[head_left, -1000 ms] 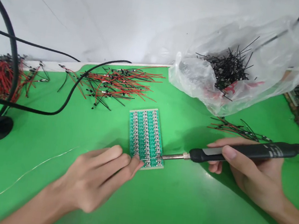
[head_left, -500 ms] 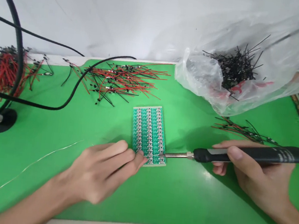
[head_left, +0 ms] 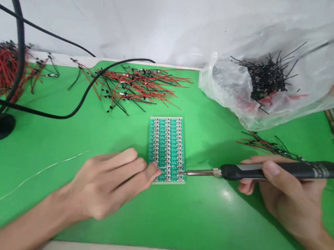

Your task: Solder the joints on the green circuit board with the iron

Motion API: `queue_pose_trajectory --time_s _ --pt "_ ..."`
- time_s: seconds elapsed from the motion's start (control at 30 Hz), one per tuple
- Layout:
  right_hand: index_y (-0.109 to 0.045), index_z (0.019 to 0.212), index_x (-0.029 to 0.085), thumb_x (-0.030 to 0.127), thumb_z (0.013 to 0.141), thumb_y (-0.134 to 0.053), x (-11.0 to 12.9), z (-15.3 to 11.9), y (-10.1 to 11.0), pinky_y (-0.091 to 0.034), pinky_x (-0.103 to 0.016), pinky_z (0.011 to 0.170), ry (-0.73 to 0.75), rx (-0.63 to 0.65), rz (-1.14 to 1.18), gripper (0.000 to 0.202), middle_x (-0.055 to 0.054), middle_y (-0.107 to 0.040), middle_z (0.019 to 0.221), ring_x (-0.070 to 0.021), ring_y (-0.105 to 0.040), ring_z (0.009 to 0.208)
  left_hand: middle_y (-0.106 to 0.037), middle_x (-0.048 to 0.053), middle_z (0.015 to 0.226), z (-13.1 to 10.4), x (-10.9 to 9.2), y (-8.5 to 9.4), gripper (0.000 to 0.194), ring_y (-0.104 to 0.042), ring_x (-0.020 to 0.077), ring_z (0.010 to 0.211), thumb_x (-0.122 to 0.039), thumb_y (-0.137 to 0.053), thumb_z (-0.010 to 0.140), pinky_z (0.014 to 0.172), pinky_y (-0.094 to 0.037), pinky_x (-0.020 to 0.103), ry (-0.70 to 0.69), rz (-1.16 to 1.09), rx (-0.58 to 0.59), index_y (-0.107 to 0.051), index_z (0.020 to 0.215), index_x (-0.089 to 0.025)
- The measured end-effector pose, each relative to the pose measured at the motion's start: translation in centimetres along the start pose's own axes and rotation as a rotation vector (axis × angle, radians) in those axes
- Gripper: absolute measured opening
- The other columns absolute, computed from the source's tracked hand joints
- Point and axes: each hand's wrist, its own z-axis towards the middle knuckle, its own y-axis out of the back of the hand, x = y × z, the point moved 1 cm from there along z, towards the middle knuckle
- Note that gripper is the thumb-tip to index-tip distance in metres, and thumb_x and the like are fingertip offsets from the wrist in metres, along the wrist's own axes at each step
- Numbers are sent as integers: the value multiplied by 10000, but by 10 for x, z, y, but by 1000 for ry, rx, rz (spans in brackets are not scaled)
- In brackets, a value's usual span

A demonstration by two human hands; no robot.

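Observation:
A green circuit board panel (head_left: pixel 162 140) with three columns of small silvery parts lies flat on the green mat. My left hand (head_left: pixel 117 182) is closed in a pinch at the board's lower left, holding a thin length of solder wire (head_left: pixel 166 167) that reaches over the board. A long tail of solder wire (head_left: pixel 36 174) lies on the mat left of that hand. My right hand (head_left: pixel 286 196) grips a black soldering iron (head_left: pixel 246 173) by its handle. The iron's metal tip is at the lower right edge of the board, just right of the wire's end.
Red and black wire leads (head_left: pixel 141 82) lie behind the board, with another bundle (head_left: pixel 5 66) at far left. A clear plastic bag (head_left: pixel 221 83) of black wires stands at back right. Loose leads (head_left: pixel 268 144) lie near my right hand. A black cable (head_left: pixel 49 115) crosses the left side.
My left hand has drawn slightly left with the solder wire, away from the iron's tip. The iron has shifted slightly right, to the board's edge. The whole view has moved a little.

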Motion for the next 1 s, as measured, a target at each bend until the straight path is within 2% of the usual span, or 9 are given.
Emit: queue_pose_trajectory --time_s 0.13,0.53,1.0 --pt "-833 822 182 307 850 -731 2 2 0 -565 -247 395 -8 2 38 164 -51 -758 576 -176 -680 443 -633 7 735 2 0 1 192 -487 146 708 -122 -759 836 541 -356 314 4 6 -2 -681 1007 -83" --pt "-818 914 225 315 898 -693 -5 -3 3 -594 -268 480 -14 33 -53 154 -32 -787 669 -172 -707 521 -660 14 790 5 0 1 257 -473 131 700 -87 -785 795 577 -409 295 82 -45 -16 -673 1027 -81" --pt "-815 938 244 299 907 -682 -5 -3 3 -600 -273 481 -1 54 -82 148 -18 -775 647 -175 -708 514 -660 11 788 6 0 1 218 -482 127 697 -106 -755 833 591 -424 280 90 -39 -1 -668 1032 -92"
